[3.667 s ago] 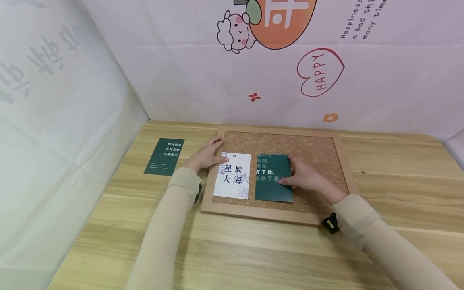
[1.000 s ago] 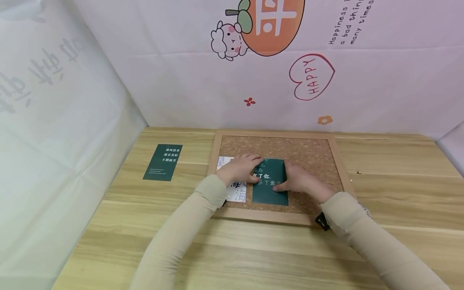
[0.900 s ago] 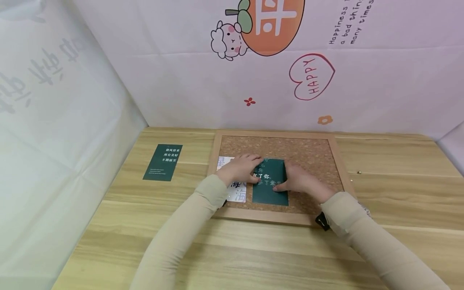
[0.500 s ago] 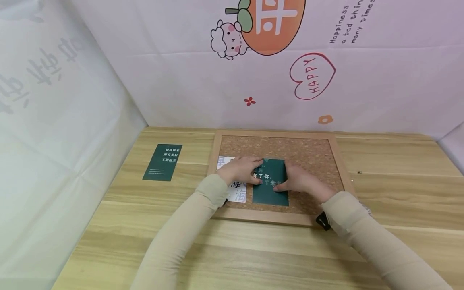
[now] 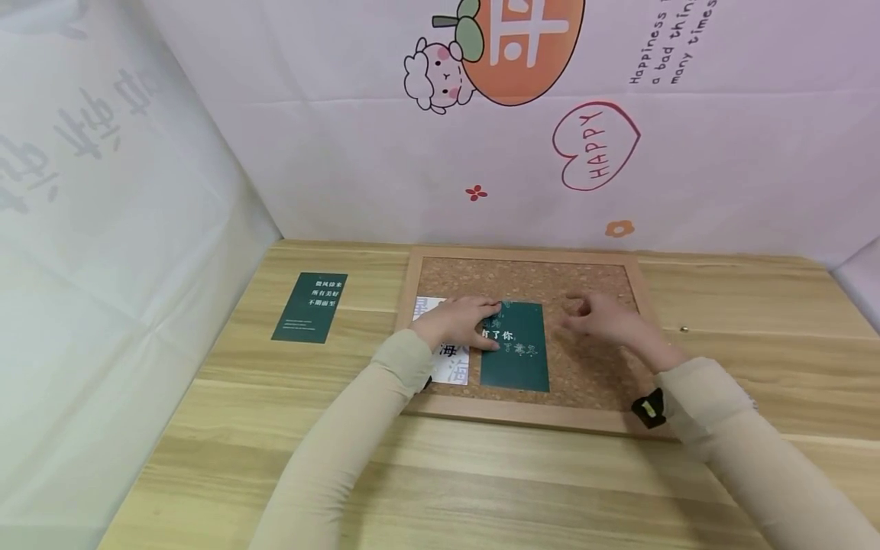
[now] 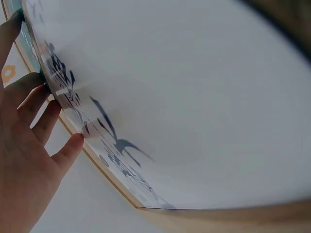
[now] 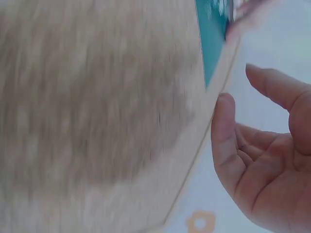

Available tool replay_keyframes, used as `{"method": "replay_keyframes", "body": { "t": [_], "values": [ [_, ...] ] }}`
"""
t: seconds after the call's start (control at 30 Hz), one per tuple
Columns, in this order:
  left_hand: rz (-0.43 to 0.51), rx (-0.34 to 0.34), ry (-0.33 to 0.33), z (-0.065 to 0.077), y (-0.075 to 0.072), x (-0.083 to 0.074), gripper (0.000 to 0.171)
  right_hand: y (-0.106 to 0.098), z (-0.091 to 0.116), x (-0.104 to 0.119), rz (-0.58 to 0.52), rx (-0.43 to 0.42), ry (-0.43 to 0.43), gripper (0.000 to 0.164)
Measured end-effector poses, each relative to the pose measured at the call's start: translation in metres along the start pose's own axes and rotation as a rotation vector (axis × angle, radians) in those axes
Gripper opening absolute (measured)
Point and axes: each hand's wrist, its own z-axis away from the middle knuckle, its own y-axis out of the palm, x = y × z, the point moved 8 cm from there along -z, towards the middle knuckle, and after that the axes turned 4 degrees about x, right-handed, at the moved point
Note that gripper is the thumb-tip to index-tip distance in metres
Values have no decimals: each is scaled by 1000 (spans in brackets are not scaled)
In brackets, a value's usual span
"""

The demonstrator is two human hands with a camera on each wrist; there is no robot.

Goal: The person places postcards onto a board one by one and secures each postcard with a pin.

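Note:
A green card (image 5: 516, 374) printed with white characters lies on the framed cork board (image 5: 522, 276). Beside it on the left is a white card (image 5: 457, 373), partly covered by my left hand (image 5: 455, 321). That hand's fingers extend over the white card, and its thumb and fingertips touch the green card's left part. My right hand (image 5: 608, 319) hovers above bare cork to the right of the green card. In the right wrist view its thumb (image 7: 272, 82) and bent forefinger stand apart with nothing between them. The left wrist view shows the white card (image 6: 194, 121) close up.
A second green card (image 5: 309, 309) lies on the wooden table left of the board. Right of the board sits a small metallic pin-like piece (image 5: 684, 329). A printed white cloth (image 5: 344, 168) rises behind the table, and another hangs at the left.
My left hand moved from the board's left edge onto the cards, then stayed put. In the last half second my right hand let go of the green card and drew away right.

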Motion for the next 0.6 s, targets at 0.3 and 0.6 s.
{"method": "replay_keyframes", "body": {
  "t": [0.3,0.6],
  "values": [
    [-9,1,0,-1,0,1,79,-57,21,-61,31,-180,67,48],
    [-9,2,1,-2,0,1,78,-78,44,-117,126,-212,194,50]
  ]
}}
